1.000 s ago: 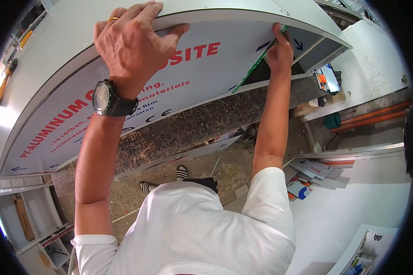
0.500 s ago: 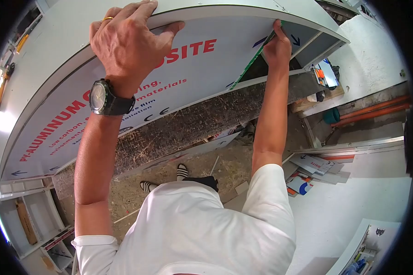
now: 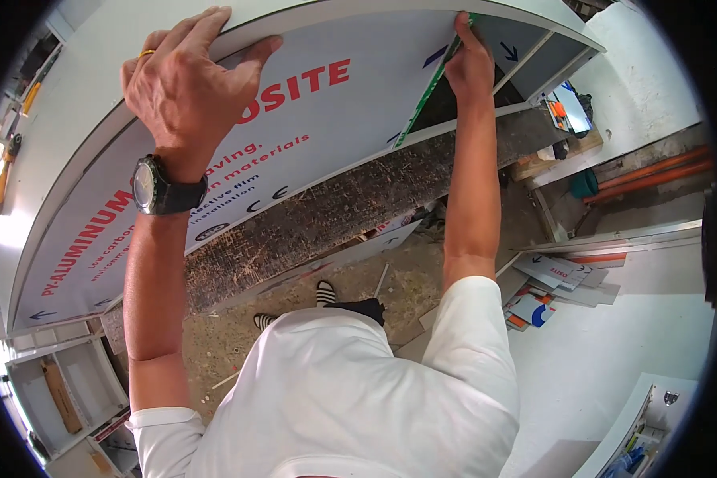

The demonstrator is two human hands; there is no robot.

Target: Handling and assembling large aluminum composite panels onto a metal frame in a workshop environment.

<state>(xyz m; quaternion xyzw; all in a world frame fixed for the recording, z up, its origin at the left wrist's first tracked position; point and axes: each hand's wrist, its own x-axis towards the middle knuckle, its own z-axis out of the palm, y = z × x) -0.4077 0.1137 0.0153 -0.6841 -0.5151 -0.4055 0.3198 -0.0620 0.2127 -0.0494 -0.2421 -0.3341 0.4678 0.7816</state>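
A large grey composite panel (image 3: 311, 127) with red and blue lettering stands inside a white frame (image 3: 64, 111), which looks like a cabinet. My left hand (image 3: 185, 88), with a dark watch (image 3: 166, 185) on its wrist, lies over the frame's upper edge. Its fingers stretch across the top and the thumb is spread out over the panel. At the panel's right end, my right hand (image 3: 470, 70) grips the green-trimmed edge (image 3: 422, 99). Part of those fingers is hidden behind the panel. Right of that edge a dark opening and a divider (image 3: 522, 64) show.
Below the frame runs a scuffed dark bench board (image 3: 327, 199). Panel offcuts (image 3: 562, 275) lie on the floor at right, near a white wall. Orange pipes (image 3: 653, 177) run at far right. Another compartmented white frame (image 3: 64, 390) stands at lower left.
The panel's green edge and my right hand have shifted slightly left relative to the frame. My left hand has also moved a little left along the upper edge. The view has tilted slightly.
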